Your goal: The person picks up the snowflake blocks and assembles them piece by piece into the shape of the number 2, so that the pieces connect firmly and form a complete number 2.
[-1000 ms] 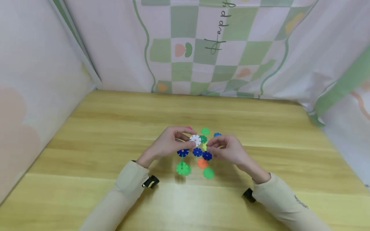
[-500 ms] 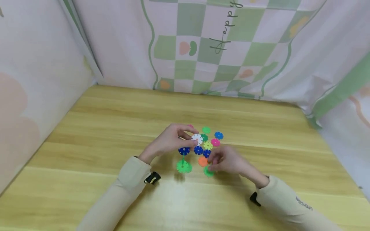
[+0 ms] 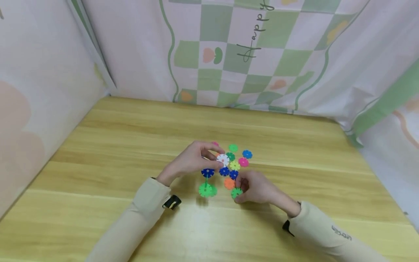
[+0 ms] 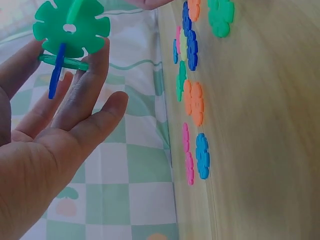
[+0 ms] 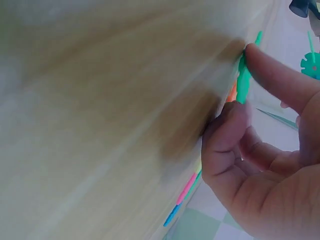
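My left hand [image 3: 198,156] pinches a joined piece of notched plastic snowflake discs above the table. A white disc [image 3: 223,160] shows at its fingertips, with a dark blue disc [image 3: 207,172] and a bright green disc [image 3: 205,190] hanging nearer me. In the left wrist view, a green disc [image 4: 70,25] of that piece faces the camera, and a blue disc [image 4: 56,80] stands edge-on. Down at the tabletop, my right hand [image 3: 256,187] pinches a loose green snowflake disc [image 3: 236,193] by its edges between thumb and finger.
Loose discs lie on the wooden table [image 3: 131,145] between and beyond the hands: orange [image 3: 229,183], blue [image 3: 234,174], yellow [image 3: 234,165], pink [image 3: 243,162] and several others. A checked curtain [image 3: 229,54] hangs along the far edge.
My right hand has moved from beside the yellow disc toward me, down to the loose green disc, and now pinches it. The left hand keeps holding the joined discs in much the same place.
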`<state>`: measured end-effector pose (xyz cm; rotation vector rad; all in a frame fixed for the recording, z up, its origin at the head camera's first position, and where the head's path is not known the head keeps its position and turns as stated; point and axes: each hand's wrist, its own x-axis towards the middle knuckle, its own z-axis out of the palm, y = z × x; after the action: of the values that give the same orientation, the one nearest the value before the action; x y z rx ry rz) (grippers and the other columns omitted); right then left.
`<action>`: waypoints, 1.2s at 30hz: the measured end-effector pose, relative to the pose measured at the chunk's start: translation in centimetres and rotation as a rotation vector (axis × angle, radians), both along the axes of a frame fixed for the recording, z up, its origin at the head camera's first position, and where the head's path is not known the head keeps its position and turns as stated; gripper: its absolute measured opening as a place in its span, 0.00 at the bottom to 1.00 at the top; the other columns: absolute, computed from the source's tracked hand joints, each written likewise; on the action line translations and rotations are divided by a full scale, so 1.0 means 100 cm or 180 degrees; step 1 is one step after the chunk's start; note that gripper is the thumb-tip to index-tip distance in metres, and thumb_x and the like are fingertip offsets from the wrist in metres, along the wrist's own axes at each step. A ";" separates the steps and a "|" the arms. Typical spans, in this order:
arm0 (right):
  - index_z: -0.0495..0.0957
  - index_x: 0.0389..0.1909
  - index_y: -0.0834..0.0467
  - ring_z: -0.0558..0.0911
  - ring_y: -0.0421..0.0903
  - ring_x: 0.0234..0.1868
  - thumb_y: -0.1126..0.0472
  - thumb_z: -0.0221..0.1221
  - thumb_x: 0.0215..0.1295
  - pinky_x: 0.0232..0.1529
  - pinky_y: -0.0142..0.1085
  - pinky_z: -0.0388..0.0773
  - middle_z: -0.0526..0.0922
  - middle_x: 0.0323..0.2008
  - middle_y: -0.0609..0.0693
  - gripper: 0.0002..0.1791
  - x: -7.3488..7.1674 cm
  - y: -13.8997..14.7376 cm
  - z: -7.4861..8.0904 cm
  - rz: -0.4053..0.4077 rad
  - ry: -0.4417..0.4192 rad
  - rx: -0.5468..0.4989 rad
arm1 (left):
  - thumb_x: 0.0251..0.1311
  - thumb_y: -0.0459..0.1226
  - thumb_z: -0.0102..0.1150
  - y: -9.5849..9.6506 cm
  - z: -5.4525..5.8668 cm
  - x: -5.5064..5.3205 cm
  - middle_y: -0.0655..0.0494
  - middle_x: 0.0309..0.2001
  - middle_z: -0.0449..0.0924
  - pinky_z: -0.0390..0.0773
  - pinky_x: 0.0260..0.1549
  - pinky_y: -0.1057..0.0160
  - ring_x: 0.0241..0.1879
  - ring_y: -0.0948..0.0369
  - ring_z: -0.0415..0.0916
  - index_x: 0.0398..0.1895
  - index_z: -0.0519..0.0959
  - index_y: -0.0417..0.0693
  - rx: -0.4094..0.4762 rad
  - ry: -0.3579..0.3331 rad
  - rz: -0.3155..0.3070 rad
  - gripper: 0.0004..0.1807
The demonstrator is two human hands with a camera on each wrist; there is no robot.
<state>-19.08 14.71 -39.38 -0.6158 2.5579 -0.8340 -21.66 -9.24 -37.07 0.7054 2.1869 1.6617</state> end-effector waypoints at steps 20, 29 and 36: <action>0.72 0.36 0.65 0.83 0.52 0.28 0.73 0.61 0.61 0.30 0.44 0.82 0.81 0.29 0.56 0.07 -0.010 0.000 0.018 -0.0395 0.0267 -0.1249 | 0.59 0.32 0.64 -0.009 -0.006 -0.003 0.46 0.61 0.73 0.79 0.47 0.60 0.52 0.57 0.77 0.57 0.77 0.38 0.0180 0.0018 -0.0048 0.21; 0.74 0.38 0.67 0.85 0.50 0.32 0.71 0.62 0.60 0.34 0.40 0.83 0.83 0.33 0.57 0.08 -0.011 -0.005 0.018 -0.0559 0.0407 -0.1510 | 0.61 0.37 0.63 -0.005 -0.004 -0.004 0.52 0.55 0.78 0.79 0.45 0.60 0.48 0.59 0.78 0.54 0.79 0.43 0.0001 0.0100 0.0149 0.18; 0.76 0.34 0.63 0.85 0.46 0.31 0.69 0.64 0.58 0.32 0.34 0.81 0.85 0.31 0.54 0.06 -0.014 -0.011 0.017 -0.0546 0.0796 -0.1590 | 0.60 0.40 0.64 -0.005 0.000 -0.003 0.54 0.45 0.82 0.79 0.42 0.60 0.45 0.59 0.78 0.53 0.80 0.44 -0.0114 -0.0007 0.0363 0.18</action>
<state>-20.46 13.61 -37.71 -0.6828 2.6559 -1.5716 -21.97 -9.76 -37.09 0.5791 2.2884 1.6713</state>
